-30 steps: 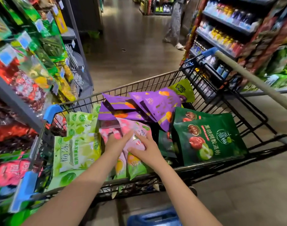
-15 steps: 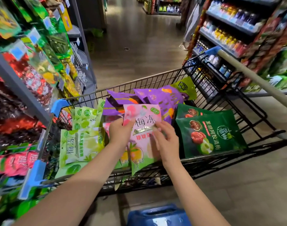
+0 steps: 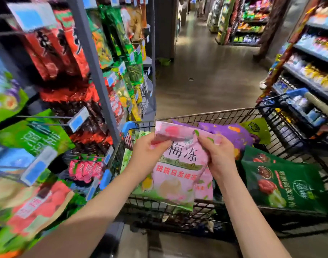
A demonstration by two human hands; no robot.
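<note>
A pink snack bag [image 3: 178, 170] with a peach picture hangs upright above the wire shopping cart [image 3: 224, 114]. My left hand [image 3: 148, 155] grips its upper left corner with curled fingers. My right hand [image 3: 218, 157] pinches its upper right edge. The bag's top is bent over between both hands. Its lower end hangs over other bags in the cart, and I cannot tell whether it touches them.
The cart holds purple bags [image 3: 232, 133], dark green bags [image 3: 282, 181] at the right and light green ones [image 3: 126, 159] at the left. A rack of hanging snack bags [image 3: 53, 108] stands close on the left. Drink shelves [image 3: 312, 67] line the right; the aisle floor [image 3: 202, 77] runs ahead.
Both hands have lifted the pink bag out of the cart, from lying flat to hanging upright. The view has swung to the left, towards the rack.
</note>
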